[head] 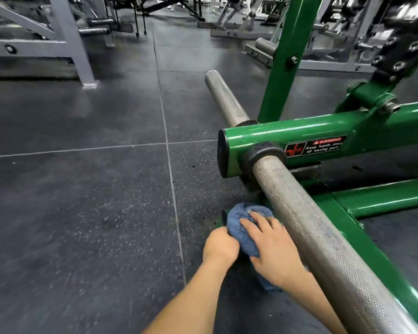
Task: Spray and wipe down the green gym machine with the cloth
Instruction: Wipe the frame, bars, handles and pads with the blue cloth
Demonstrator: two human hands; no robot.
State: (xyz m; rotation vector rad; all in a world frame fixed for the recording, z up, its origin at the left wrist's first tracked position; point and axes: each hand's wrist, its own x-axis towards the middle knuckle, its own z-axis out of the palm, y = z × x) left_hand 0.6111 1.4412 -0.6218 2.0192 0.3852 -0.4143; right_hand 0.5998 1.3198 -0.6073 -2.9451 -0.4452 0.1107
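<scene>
The green gym machine (pixel 297 138) fills the right side, with a horizontal green tube bearing a red warning sticker and a low green base rail near the floor. A blue cloth (pixel 239 225) is bunched over the end of that low rail. My left hand (pixel 219 245) grips the cloth's near edge with curled fingers. My right hand (pixel 273 247) lies flat on top of the cloth, fingers straight, pressing it down. No spray bottle is in view.
A knurled steel bar (pixel 319 232) runs diagonally just right of my hands, and a second steel peg (pixel 225 100) sticks out behind the green tube. Grey machine frames (pixel 65 42) stand at the back left. Dark rubber floor tiles (pixel 82 189) spread to the left.
</scene>
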